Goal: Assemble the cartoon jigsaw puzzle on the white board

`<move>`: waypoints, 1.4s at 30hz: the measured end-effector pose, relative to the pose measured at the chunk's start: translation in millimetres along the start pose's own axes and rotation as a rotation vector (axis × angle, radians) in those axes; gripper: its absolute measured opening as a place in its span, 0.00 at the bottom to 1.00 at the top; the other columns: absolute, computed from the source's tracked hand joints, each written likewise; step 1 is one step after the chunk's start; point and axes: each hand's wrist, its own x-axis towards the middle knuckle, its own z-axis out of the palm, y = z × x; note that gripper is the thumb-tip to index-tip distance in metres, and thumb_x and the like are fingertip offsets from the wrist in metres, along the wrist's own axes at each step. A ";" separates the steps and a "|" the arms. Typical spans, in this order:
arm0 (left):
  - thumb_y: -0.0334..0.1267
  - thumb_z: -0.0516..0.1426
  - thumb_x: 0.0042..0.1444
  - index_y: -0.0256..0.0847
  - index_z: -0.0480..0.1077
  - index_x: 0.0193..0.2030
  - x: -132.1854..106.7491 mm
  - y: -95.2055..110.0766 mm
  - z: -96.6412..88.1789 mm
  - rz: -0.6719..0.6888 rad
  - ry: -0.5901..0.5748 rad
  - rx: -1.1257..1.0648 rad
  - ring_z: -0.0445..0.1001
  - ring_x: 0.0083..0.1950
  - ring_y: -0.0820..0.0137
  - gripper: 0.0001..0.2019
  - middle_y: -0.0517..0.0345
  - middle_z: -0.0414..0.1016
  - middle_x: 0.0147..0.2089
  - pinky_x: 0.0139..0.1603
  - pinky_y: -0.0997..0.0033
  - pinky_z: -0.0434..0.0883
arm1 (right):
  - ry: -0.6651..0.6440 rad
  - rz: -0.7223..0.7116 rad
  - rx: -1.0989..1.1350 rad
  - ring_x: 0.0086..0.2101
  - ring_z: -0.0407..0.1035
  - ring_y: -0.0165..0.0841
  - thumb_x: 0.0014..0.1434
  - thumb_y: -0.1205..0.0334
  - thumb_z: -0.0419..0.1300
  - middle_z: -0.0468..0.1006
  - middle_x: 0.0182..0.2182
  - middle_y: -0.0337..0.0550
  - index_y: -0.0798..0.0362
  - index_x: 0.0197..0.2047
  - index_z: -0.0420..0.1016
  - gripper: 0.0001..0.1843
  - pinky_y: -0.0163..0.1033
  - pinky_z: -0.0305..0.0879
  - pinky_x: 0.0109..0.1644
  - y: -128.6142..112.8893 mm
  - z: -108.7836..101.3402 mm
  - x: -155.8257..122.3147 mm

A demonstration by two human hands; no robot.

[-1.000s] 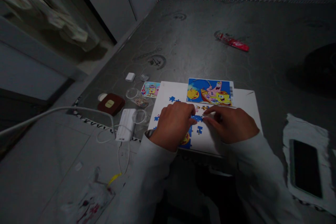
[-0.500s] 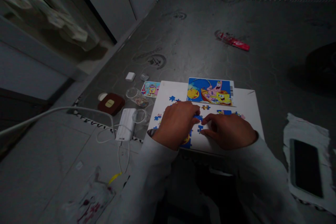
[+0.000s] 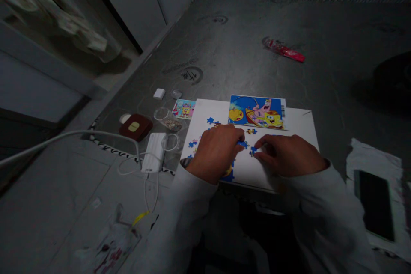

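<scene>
my left hand (image 3: 215, 150) pinches a blue puzzle piece (image 3: 242, 144) at its fingertips, my right hand (image 3: 289, 154) pinches a second blue piece (image 3: 253, 150) just right of it, both low over the white board (image 3: 302, 124), nearly touching at centre.

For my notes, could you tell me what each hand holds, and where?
Each hand, left and right, pinches a small blue cardboard puzzle piece by its edge.

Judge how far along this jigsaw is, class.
Early on. A small joined patch lies at the white board's near edge. Left hand and right hand each pinch a blue piece. Loose pieces remain scattered; the reference picture lies above.
</scene>
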 end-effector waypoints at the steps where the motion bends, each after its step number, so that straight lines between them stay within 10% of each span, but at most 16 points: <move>1: 0.41 0.64 0.64 0.46 0.81 0.51 -0.1 -0.1 0.1 -0.001 0.001 -0.002 0.80 0.52 0.54 0.10 0.54 0.84 0.51 0.47 0.57 0.74 | 0.017 0.000 0.005 0.28 0.74 0.35 0.61 0.55 0.65 0.83 0.28 0.36 0.45 0.45 0.84 0.11 0.40 0.59 0.32 1.8 -0.1 0.6; 29: 0.41 0.65 0.64 0.47 0.80 0.51 -1.3 0.1 0.6 0.002 0.000 0.011 0.81 0.52 0.54 0.10 0.55 0.84 0.51 0.48 0.57 0.75 | 0.226 -0.158 0.019 0.30 0.75 0.38 0.65 0.57 0.58 0.85 0.32 0.43 0.46 0.41 0.85 0.12 0.43 0.62 0.34 4.2 4.4 5.1; 42: 0.41 0.64 0.65 0.45 0.79 0.50 -4.4 2.6 -3.7 -0.001 -0.009 0.047 0.81 0.51 0.55 0.09 0.55 0.83 0.51 0.47 0.58 0.75 | 0.047 0.114 0.093 0.27 0.74 0.38 0.59 0.41 0.63 0.84 0.31 0.40 0.40 0.44 0.84 0.17 0.41 0.61 0.29 49.1 -5.0 -9.4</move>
